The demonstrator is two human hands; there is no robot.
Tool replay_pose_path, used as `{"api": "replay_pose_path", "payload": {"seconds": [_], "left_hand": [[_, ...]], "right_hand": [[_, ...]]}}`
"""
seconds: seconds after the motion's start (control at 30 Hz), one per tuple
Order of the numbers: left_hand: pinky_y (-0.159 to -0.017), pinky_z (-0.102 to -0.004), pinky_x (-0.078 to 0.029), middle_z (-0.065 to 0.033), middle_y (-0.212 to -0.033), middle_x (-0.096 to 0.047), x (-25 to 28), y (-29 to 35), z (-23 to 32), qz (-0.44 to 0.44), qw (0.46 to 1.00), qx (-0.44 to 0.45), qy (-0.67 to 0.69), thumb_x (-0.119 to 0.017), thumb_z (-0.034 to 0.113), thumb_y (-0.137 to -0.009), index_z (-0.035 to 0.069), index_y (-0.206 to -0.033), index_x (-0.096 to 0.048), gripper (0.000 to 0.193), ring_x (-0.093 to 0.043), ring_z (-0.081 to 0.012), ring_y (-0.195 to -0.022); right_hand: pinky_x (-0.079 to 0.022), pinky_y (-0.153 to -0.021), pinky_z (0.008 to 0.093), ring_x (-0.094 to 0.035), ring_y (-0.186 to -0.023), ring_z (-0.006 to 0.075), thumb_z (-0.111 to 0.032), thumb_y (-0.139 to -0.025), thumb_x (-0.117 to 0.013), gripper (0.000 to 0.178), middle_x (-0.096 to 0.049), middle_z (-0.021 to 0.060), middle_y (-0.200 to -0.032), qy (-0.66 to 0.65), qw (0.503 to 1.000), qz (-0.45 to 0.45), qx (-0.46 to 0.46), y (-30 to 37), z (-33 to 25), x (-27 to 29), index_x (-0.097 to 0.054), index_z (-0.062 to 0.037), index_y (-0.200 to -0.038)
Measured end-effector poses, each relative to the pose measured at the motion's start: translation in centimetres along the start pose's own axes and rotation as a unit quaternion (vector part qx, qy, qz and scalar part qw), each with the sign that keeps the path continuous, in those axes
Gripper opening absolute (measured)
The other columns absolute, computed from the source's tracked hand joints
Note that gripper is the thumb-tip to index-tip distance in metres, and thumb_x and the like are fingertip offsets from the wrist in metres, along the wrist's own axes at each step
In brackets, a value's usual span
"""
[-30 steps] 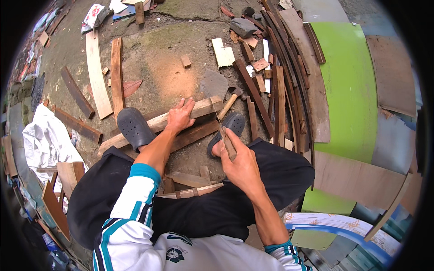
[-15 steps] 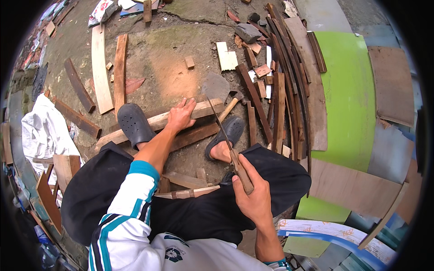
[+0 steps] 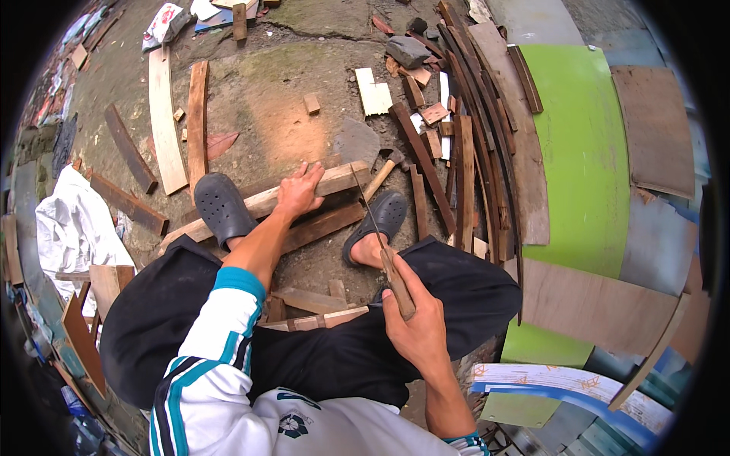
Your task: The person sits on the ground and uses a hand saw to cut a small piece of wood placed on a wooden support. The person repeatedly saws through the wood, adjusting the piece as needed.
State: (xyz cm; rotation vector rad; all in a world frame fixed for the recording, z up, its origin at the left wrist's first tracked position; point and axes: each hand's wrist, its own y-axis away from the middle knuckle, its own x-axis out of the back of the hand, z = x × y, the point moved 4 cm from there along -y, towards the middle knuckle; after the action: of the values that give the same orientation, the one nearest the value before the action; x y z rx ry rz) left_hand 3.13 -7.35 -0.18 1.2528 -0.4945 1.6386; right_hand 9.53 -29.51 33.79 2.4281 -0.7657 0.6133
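A long pale wooden beam lies slantwise on the ground, under my left shoe. My left hand presses flat on top of it with the fingers stretched toward its right end. In my right hand is the wooden handle of a handsaw. The saw's thin blade runs up and away, its tip lying at the right end of the beam. Behind that end rests a hammer with a pale wooden handle. A darker plank lies on the near side of the beam.
Sawdust and a small wood block lie beyond the beam. Several dark wood strips are stacked at the right, beside a green panel. A white cloth lies at the left. Offcuts sit between my legs.
My right hand has shifted slightly left with the saw, whose blade stays at the beam's right end. My left hand keeps its place on the beam. The whole view has moved a little.
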Motion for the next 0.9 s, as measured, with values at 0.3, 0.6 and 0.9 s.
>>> {"api": "replay_pose_path", "payload": {"seconds": [0.3,0.6,0.9], "left_hand": [[-0.11,-0.0485,-0.05,-0.0059,-0.161,-0.045,0.1,-0.5,0.1,-0.034,0.999,0.003,-0.01,-0.083,0.034,-0.077,0.013,-0.149,-0.048,0.083,-0.045,-0.0373,-0.145],[-0.109,-0.0504,-0.05,-0.0045,-0.161,-0.045,-0.5,0.5,0.3,-0.021,1.0,-0.01,-0.018,-0.084,0.032,-0.076,0.017,-0.15,-0.048,0.083,-0.047,-0.0382,-0.144],[-0.105,-0.0502,-0.053,-0.006,-0.16,-0.047,-0.3,-0.1,0.1,0.01,1.0,-0.016,-0.015,-0.083,0.033,-0.076,0.015,-0.148,-0.05,0.082,-0.049,-0.038,-0.142]], "right_hand": [[-0.053,-0.088,0.0511,-0.068,-0.1,0.0476,-0.008,-0.095,-0.062,0.048,-0.068,0.031,-0.109,0.001,1.0,-0.009,0.015,-1.8,0.4,-1.0,-0.055,0.0033,-0.141],[-0.053,-0.095,0.0492,-0.065,-0.11,0.0504,-0.005,-0.092,-0.063,0.051,-0.065,0.0355,-0.121,0.039,0.999,-0.026,0.002,-1.4,-0.3,-1.1,-0.054,0.0032,-0.141],[-0.053,-0.095,0.0465,-0.066,-0.108,0.0485,-0.009,-0.093,-0.062,0.046,-0.068,0.0332,-0.116,0.033,0.998,-0.011,0.044,-2.2,-1.5,-0.1,-0.057,0.0058,-0.137]]}}
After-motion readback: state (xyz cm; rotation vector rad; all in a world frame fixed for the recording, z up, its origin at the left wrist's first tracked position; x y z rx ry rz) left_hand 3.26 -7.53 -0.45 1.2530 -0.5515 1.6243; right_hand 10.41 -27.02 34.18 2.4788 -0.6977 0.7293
